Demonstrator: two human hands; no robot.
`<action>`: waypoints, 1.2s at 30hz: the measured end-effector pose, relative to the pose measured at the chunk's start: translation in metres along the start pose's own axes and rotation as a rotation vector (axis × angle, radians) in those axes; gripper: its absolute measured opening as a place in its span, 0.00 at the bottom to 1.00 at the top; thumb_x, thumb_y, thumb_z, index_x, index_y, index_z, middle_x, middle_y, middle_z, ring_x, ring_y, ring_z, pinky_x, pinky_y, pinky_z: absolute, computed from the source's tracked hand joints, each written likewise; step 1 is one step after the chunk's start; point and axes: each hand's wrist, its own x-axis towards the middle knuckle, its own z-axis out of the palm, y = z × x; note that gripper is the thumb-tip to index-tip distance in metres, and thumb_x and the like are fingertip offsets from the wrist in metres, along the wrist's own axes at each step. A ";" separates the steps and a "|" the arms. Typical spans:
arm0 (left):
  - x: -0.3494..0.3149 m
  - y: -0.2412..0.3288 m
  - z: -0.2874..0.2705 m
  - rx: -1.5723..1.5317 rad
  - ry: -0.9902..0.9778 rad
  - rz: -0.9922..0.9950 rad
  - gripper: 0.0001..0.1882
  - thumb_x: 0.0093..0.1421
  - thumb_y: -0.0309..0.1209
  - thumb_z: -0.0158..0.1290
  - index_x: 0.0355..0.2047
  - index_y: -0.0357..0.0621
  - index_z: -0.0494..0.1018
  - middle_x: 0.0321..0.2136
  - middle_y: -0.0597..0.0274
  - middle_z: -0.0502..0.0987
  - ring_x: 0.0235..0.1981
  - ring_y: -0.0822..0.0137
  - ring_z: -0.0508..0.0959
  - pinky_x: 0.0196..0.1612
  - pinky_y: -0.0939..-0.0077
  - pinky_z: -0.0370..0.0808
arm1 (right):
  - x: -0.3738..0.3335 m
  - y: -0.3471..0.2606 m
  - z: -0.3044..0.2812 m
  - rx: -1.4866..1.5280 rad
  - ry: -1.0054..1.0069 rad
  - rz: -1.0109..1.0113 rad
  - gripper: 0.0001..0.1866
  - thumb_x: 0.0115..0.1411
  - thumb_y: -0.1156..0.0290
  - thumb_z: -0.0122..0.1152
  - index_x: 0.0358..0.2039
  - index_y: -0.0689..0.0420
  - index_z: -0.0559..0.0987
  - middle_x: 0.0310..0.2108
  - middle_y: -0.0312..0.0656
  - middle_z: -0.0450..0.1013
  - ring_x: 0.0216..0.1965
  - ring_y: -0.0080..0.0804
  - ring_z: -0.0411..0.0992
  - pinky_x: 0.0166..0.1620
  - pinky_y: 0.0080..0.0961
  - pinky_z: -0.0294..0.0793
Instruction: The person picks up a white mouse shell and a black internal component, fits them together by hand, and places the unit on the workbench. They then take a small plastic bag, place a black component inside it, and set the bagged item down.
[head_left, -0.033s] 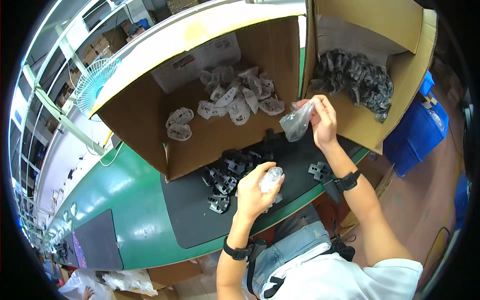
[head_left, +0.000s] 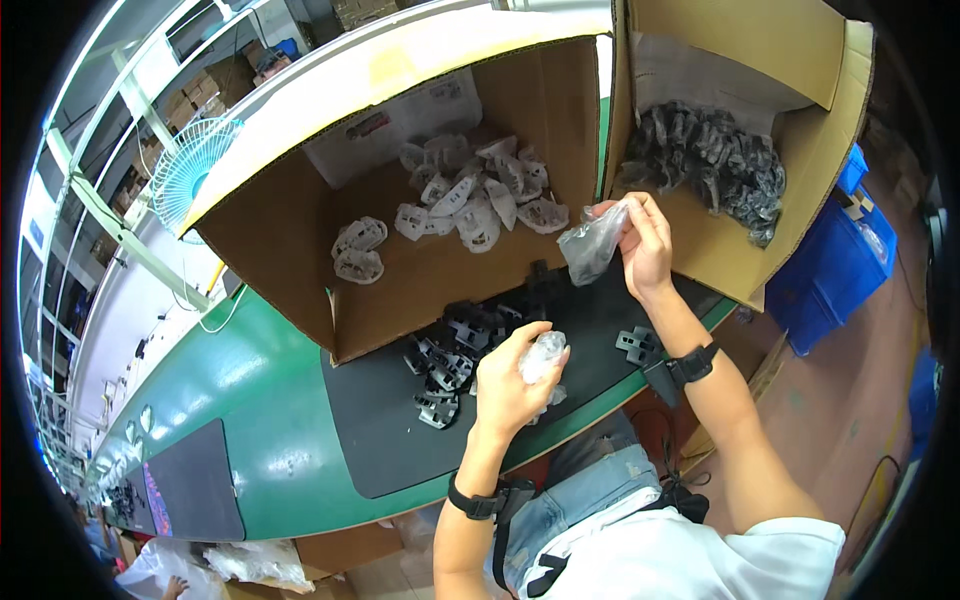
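My right hand (head_left: 645,245) is raised in front of the gap between two cardboard boxes. Its fingers pinch the top of a clear plastic bag (head_left: 592,248), which hangs to the left; whether anything is inside it I cannot tell. Lower down, over the black mat (head_left: 380,440), my left hand (head_left: 510,385) is closed around a crumpled clear plastic bundle (head_left: 543,357). What that bundle may wrap is not visible. Several black plastic parts (head_left: 450,365) lie in a loose heap just beyond my left hand. Another dark part (head_left: 638,345) sits apart near the mat's right end.
An open cardboard box (head_left: 400,310) lies on its side with several bagged white parts (head_left: 478,215). Right of it, a second box (head_left: 800,200) holds a pile of bagged dark parts (head_left: 710,160). Blue bins (head_left: 830,265) stand further right. A fan (head_left: 192,170) stands far left beyond the green table (head_left: 285,400).
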 end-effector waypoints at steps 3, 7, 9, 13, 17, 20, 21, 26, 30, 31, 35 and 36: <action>0.004 0.007 0.022 0.176 -0.062 0.230 0.19 0.46 0.29 0.61 0.41 0.45 0.74 0.31 0.56 0.78 0.31 0.58 0.79 0.36 0.69 0.76 | 0.001 0.002 -0.001 0.125 0.060 0.027 0.09 0.66 0.66 0.43 0.36 0.58 0.69 0.34 0.50 0.75 0.34 0.29 0.73 0.42 0.26 0.72; 0.004 0.023 0.062 0.398 -0.342 0.285 0.23 0.45 0.34 0.62 0.44 0.50 0.73 0.28 0.57 0.75 0.29 0.58 0.78 0.32 0.66 0.76 | 0.002 -0.007 0.003 0.267 0.100 0.150 0.09 0.65 0.67 0.45 0.33 0.57 0.71 0.31 0.46 0.75 0.33 0.30 0.72 0.42 0.27 0.70; 0.010 0.026 0.081 0.580 -0.460 0.271 0.22 0.45 0.39 0.62 0.42 0.49 0.74 0.29 0.56 0.75 0.30 0.57 0.78 0.31 0.65 0.77 | 0.005 -0.020 0.001 0.294 0.109 0.239 0.10 0.64 0.66 0.46 0.30 0.56 0.73 0.27 0.41 0.73 0.32 0.29 0.71 0.41 0.27 0.70; 0.019 0.010 0.093 0.659 -0.399 0.157 0.16 0.46 0.39 0.60 0.32 0.45 0.74 0.28 0.54 0.75 0.30 0.56 0.79 0.30 0.65 0.77 | 0.008 -0.029 -0.011 0.440 0.252 0.444 0.11 0.63 0.63 0.48 0.29 0.55 0.72 0.24 0.38 0.71 0.27 0.28 0.70 0.33 0.24 0.70; 0.023 -0.004 0.086 0.745 -0.159 0.088 0.07 0.43 0.27 0.55 0.26 0.44 0.73 0.27 0.56 0.74 0.29 0.57 0.78 0.27 0.65 0.78 | 0.004 -0.042 -0.053 0.336 0.184 0.377 0.10 0.63 0.63 0.47 0.30 0.55 0.72 0.24 0.35 0.70 0.23 0.23 0.66 0.28 0.19 0.66; 0.029 -0.013 0.075 0.766 -0.038 -0.006 0.22 0.41 0.27 0.59 0.40 0.43 0.71 0.27 0.56 0.74 0.29 0.57 0.78 0.28 0.66 0.78 | -0.018 -0.054 -0.055 -0.379 0.070 0.129 0.08 0.63 0.67 0.49 0.32 0.57 0.72 0.24 0.33 0.69 0.25 0.20 0.67 0.30 0.17 0.67; 0.030 -0.012 0.074 0.770 -0.037 -0.026 0.30 0.41 0.31 0.62 0.47 0.43 0.68 0.28 0.55 0.75 0.29 0.56 0.78 0.29 0.66 0.77 | -0.027 -0.057 -0.048 -0.599 0.042 0.030 0.05 0.62 0.71 0.51 0.34 0.58 0.72 0.24 0.32 0.69 0.27 0.18 0.69 0.33 0.17 0.69; 0.025 0.000 0.062 0.675 -0.061 0.041 0.31 0.40 0.40 0.67 0.45 0.45 0.69 0.27 0.54 0.76 0.29 0.55 0.79 0.30 0.65 0.76 | -0.053 -0.038 -0.068 -1.371 -0.432 0.193 0.23 0.48 0.51 0.65 0.39 0.54 0.77 0.36 0.49 0.74 0.40 0.46 0.73 0.44 0.38 0.72; 0.026 -0.009 0.060 0.652 -0.078 0.097 0.28 0.39 0.37 0.67 0.41 0.47 0.71 0.27 0.55 0.76 0.28 0.55 0.78 0.30 0.65 0.76 | -0.071 -0.024 -0.053 -1.505 -0.430 0.127 0.19 0.51 0.63 0.61 0.44 0.52 0.75 0.38 0.44 0.73 0.40 0.47 0.73 0.44 0.37 0.73; 0.027 -0.008 0.060 0.629 -0.069 0.106 0.24 0.40 0.34 0.66 0.39 0.47 0.71 0.27 0.56 0.76 0.28 0.54 0.78 0.31 0.65 0.75 | -0.072 -0.020 -0.051 -1.359 -0.412 0.064 0.19 0.51 0.65 0.60 0.45 0.53 0.74 0.39 0.45 0.74 0.41 0.47 0.73 0.44 0.36 0.73; 0.029 0.001 0.054 0.423 0.051 0.262 0.22 0.43 0.26 0.62 0.41 0.45 0.71 0.27 0.58 0.76 0.25 0.60 0.77 0.30 0.70 0.74 | -0.073 -0.030 -0.032 -0.966 -0.239 0.059 0.16 0.56 0.72 0.56 0.46 0.59 0.72 0.37 0.44 0.76 0.39 0.33 0.75 0.41 0.27 0.73; 0.026 0.002 0.050 0.421 0.059 0.279 0.22 0.43 0.26 0.62 0.41 0.45 0.71 0.27 0.58 0.76 0.25 0.60 0.77 0.30 0.70 0.74 | -0.073 -0.035 -0.023 -0.804 -0.170 0.151 0.14 0.58 0.73 0.55 0.45 0.60 0.72 0.36 0.43 0.76 0.38 0.27 0.75 0.40 0.23 0.73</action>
